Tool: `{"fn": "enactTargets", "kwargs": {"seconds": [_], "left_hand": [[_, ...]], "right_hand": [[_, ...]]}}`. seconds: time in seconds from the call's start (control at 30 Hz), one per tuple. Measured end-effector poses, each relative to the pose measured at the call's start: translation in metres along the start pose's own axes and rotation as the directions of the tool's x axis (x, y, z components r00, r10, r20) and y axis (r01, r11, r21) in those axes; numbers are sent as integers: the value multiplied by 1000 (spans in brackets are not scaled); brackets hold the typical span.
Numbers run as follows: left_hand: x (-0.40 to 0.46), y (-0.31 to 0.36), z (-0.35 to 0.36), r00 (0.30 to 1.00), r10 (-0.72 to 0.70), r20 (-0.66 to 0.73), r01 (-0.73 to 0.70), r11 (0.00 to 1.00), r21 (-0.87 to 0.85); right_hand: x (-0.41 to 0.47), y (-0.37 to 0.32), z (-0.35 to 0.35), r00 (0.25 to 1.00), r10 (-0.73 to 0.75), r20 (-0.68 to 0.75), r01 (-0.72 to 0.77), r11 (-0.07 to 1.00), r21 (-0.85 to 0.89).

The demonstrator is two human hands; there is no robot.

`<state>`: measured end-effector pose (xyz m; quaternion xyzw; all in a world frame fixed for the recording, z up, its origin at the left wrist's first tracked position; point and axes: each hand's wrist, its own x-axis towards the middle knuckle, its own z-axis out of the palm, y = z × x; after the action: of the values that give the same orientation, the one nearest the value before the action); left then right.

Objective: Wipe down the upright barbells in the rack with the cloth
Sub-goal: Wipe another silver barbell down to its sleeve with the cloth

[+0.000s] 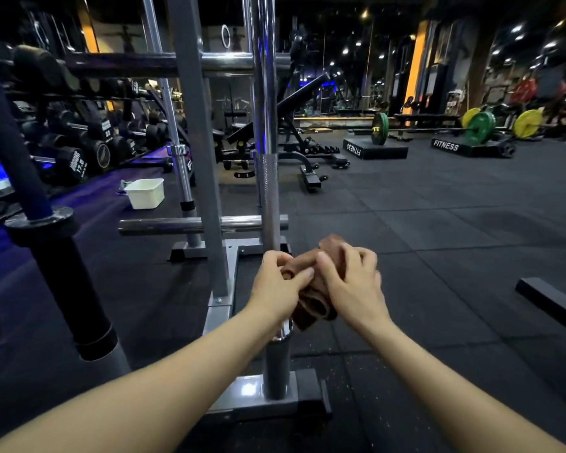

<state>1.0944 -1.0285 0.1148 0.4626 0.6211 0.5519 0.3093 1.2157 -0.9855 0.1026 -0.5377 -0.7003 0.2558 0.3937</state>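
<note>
Step in hand, as I read it: wiping the lower stretch of the nearest upright barbell (268, 197), the chrome one standing in the grey rack (209, 197). The brown cloth (311, 286) is bunched around the bar just above the collar, where the shaft meets the thicker sleeve seated in the rack's floor socket.

Grip: left hand (280, 282) has its fingers curled over the cloth on the bar's left side, thumb side pressed in. Right hand (352, 282) covers the cloth from the right, fingers bent and spread over the folds. Both hands clasp the cloth; I cannot tell whether it goes fully round the bar, since the hands hide the far side.

Next move, my judgement: slide the wrapped cloth along the shaft, likely up over the rough grip section, keeping squeeze even so the cloth doesn't bunch or slip off.

Other bars wait: a dark bar (23, 152) at left and a slimmer chrome bar (177, 138) behind the post. A white tub (145, 193) sits on the floor beyond the rack.
</note>
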Motion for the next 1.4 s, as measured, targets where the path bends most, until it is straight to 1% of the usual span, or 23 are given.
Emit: {"fn": "enactTargets", "kwargs": {"seconds": [0.03,0.07,0.13,0.2,0.23,0.3,0.33,0.37,0.43,0.5,0.57,0.6,0.67,0.7,0.73,0.77,0.83,0.87,0.97,1.07,1.23,1.27,1.4], "left_hand": [[2,4,1,1000,-18,-3,18,999,-50],[4,8,2,1000,-20,-3,20,997,-73],[8,17,3,1000,-14,-1,13,996,-93],[10,25,2,1000,-13,0,13,980,-200],[10,28,3,999,-32,16,35,961,-275],[9,30,5,991,-95,93,124,912,-391],[9,30,6,983,-120,138,169,889,-425],[7,34,6,975,-136,174,201,872,-447],[5,38,2,966,-128,225,225,844,-486],[6,43,-6,961,-79,267,201,860,-470],[8,48,-15,974,-21,225,102,930,-354],[12,50,-22,988,13,156,29,965,-262],[26,47,-38,992,108,-59,-113,989,-95],[34,44,-47,980,131,-150,-143,987,-72],[40,42,-55,968,149,-201,-167,983,-75],[45,41,-60,964,167,-209,-191,977,-99],[50,40,-65,974,184,-134,-206,962,-181],[51,41,-65,980,179,-86,-193,957,-215],[56,36,-68,984,174,34,-157,943,-294],[64,25,-72,983,164,85,-132,947,-292],[57,14,-66,990,74,119,-42,967,-251],[56,15,-66,990,68,120,-34,964,-262],[55,23,-68,988,16,154,29,957,-287]], "right_hand": [[-5,-2,-3,995,-85,-47,82,994,-70],[-9,-6,-8,986,-136,-97,123,985,-124],[-9,-5,-16,965,-203,-168,163,960,-227],[-6,-6,-20,963,-239,-122,204,947,-249],[-5,-8,-20,972,-229,-58,215,959,-184],[-5,-15,-16,986,-157,51,151,983,101],[-4,-19,-14,990,-126,59,110,970,218],[-3,-23,-11,994,-106,39,91,954,286],[1,-29,-8,995,-101,-23,103,946,308],[8,-32,-5,988,-124,-86,147,927,346],[16,-36,-5,977,-149,-153,193,924,331],[21,-39,-6,970,-163,-183,211,934,289],[31,-52,-6,953,-194,-231,243,947,208],[36,-62,-4,943,-220,-251,269,946,181],[41,-74,-2,929,-258,-264,306,939,157],[46,-88,1,916,-301,-266,343,930,130],[54,-113,10,903,-342,-259,373,924,81],[57,-121,16,905,-333,-267,364,928,77],[58,-116,35,903,-296,-312,354,924,146],[51,-94,54,911,-289,-295,347,923,166],[41,-71,51,943,-282,-173,305,945,120],[43,-77,46,937,-295,-187,317,943,102],[70,-125,24,861,-365,-354,422,901,97]]}}
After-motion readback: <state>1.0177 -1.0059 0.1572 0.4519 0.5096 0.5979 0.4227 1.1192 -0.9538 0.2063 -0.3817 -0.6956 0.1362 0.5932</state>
